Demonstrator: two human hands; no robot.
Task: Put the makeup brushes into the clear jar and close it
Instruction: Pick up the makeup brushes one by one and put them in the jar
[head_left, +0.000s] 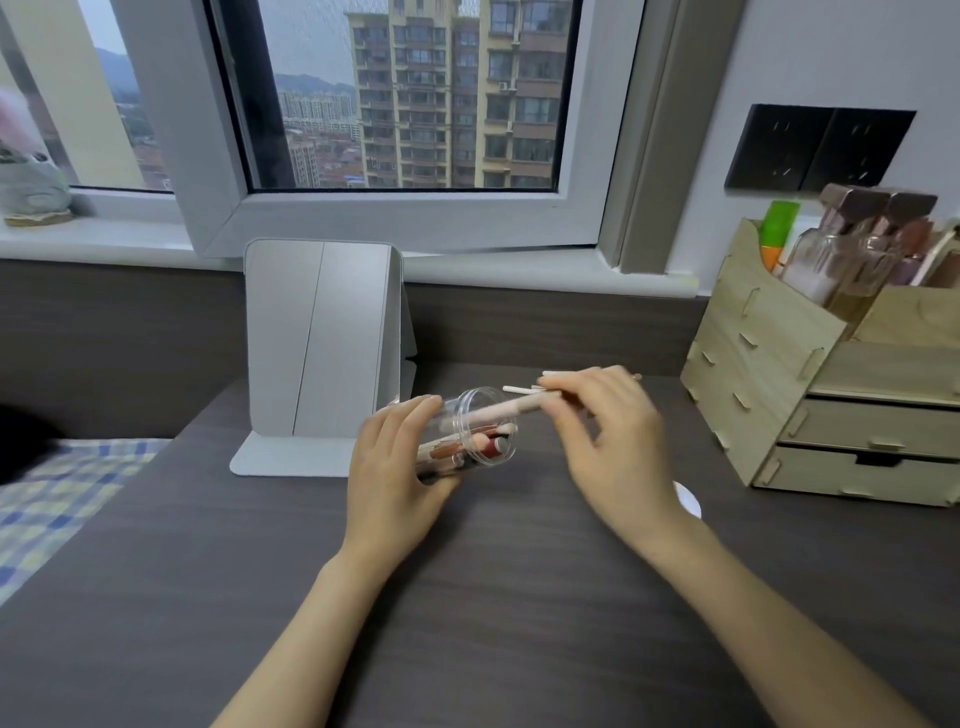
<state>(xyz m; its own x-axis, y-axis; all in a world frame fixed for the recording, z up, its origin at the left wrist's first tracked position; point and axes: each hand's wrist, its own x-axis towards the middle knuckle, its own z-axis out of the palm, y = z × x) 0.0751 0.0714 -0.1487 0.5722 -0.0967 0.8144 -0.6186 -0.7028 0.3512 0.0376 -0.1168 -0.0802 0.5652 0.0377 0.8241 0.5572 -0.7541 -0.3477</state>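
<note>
Clear jar (470, 434) tilted sideways, gripped by left hand (395, 467); right hand (608, 431) pinching brushes (524, 402) at mouth.

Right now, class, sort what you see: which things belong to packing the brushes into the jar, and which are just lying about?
Part of the job:
clear jar, tipped sideways in the left hand
makeup brushes, held by the right hand
white lid on the desk

Just lying about:
folding mirror stand
wooden drawer organiser
glass bottles in it
</note>
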